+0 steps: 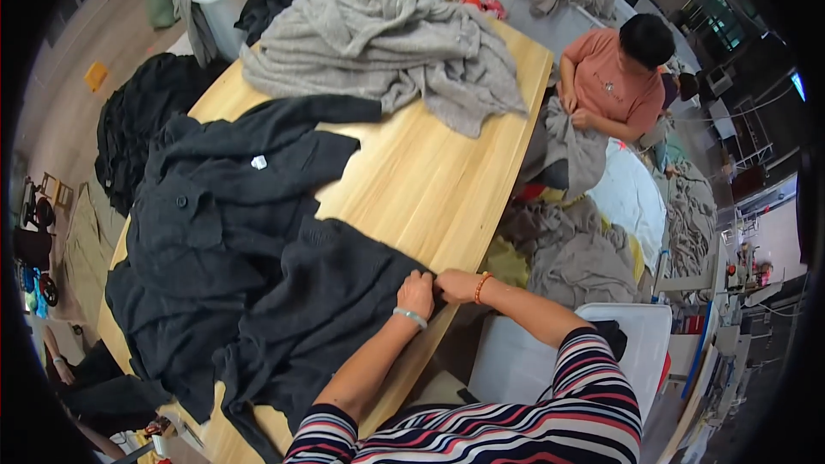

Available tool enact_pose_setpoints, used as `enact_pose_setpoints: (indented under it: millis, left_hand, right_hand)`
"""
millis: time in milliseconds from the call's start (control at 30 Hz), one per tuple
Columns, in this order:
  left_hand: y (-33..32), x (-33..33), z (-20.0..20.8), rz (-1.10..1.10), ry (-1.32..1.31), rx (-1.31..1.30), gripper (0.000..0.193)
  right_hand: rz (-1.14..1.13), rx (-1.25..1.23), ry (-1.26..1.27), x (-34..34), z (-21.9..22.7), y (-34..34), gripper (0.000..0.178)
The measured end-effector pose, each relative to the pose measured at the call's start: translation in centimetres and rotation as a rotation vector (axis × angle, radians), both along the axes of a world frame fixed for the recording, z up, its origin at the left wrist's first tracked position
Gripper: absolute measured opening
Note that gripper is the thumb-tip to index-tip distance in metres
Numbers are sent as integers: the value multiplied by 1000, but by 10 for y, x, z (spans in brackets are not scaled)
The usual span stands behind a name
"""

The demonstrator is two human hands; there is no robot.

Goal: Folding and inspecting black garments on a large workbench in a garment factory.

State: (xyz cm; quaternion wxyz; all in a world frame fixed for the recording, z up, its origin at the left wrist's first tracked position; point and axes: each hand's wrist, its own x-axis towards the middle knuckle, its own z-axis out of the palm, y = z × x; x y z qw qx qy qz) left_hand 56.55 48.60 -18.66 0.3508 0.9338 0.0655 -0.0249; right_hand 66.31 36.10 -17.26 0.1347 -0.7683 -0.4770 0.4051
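A black knitted garment (322, 309) lies spread over the near part of the wooden table, one corner reaching the right edge. My left hand (416, 295), a pale bangle at its wrist, is closed on that corner. Right beside it my right hand (457, 285), with an orange-red bracelet, pinches the same edge; the fingertips of both hands are partly hidden. Further left, another dark garment (185, 236) with a button and a long sleeve lies overlapping the first. A small white tag (259, 162) shows on the dark cloth.
A heap of grey knitwear (378, 43) covers the table's (412, 180) far end. Across the right edge, a person in a salmon shirt (610, 77) handles grey cloth; another person works at the far end. White bins (636, 335) and grey garment piles (576, 249) stand right; black cloth (142, 120) hangs left.
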Motion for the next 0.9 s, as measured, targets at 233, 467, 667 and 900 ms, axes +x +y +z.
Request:
enact_pose_setpoints:
  millis: [233, 467, 667, 900]
  left_hand:
    - [22, -6, 4, 261, 205, -672, 6]
    - [26, -9, -6, 436, 354, -1215, 4]
    - [30, -13, -6, 415, 401, -1360, 10]
    - [23, -38, 0, 358, 326, -1338, 18]
  right_hand:
    - [-26, 102, -42, -8, 43, 9, 12]
    - [-254, 149, -93, -31, 64, 14, 16]
    - [-337, 121, -213, -45, 62, 7, 24]
    - [-232, 142, -168, -65, 68, -3, 22]
